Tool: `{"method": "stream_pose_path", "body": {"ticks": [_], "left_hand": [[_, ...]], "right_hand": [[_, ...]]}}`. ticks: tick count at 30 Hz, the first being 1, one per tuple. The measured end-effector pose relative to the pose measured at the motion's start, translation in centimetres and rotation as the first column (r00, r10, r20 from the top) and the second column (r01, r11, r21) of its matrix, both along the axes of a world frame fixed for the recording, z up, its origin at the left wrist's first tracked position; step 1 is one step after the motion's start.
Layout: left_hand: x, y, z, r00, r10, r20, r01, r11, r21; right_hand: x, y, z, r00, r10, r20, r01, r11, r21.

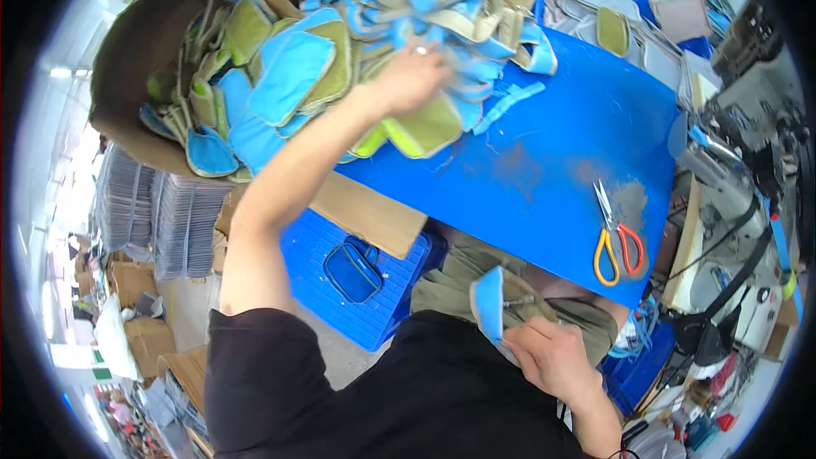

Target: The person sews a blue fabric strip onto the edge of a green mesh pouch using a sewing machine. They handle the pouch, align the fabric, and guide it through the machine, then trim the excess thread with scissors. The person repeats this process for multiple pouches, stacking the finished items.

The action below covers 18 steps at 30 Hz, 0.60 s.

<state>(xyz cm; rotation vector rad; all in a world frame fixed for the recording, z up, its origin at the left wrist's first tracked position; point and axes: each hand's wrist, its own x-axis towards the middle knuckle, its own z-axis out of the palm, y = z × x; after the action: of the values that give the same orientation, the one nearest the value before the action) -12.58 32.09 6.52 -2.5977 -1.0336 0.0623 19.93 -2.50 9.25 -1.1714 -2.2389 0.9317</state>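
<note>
My left arm stretches forward across the blue table (569,127), and my left hand (412,76) is in among a heap of blue and beige fabric strips (476,21). Its fingers are smeared by motion, so I cannot tell whether they grip anything. Below that hand lies a green-and-blue fabric panel (425,129). Close to my body, over my lap, my right hand (552,357) is closed on a curved blue fabric strip (488,302) with a pale edge. The strip's lower end is partly hidden by the fingers.
Scissors (614,242) with orange and red handles lie at the table's near right. A tilted cardboard box (127,76) spills blue and green panels at the left. Below stands a blue plastic stool (306,263) with a small dark blue case (353,270). A sewing machine (722,170) stands right.
</note>
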Motion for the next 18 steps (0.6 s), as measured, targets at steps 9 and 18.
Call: {"method": "stream_pose_path", "body": {"ticks": [9, 18], "left_hand": [[11.6, -18.0, 4.3, 0.727, -0.207, 0.655, 0.459, 0.856, -0.238], [11.8, -20.8, 2.0, 0.555, 0.178, 0.812, 0.526, 0.682, -0.509]], "right_hand": [[-0.8, 4.4, 2.5, 0.975, -0.214, 0.054, 0.173, 0.893, 0.416], [-1.4, 5.4, 0.9, 0.946, -0.322, -0.019, 0.297, 0.847, 0.44]]}}
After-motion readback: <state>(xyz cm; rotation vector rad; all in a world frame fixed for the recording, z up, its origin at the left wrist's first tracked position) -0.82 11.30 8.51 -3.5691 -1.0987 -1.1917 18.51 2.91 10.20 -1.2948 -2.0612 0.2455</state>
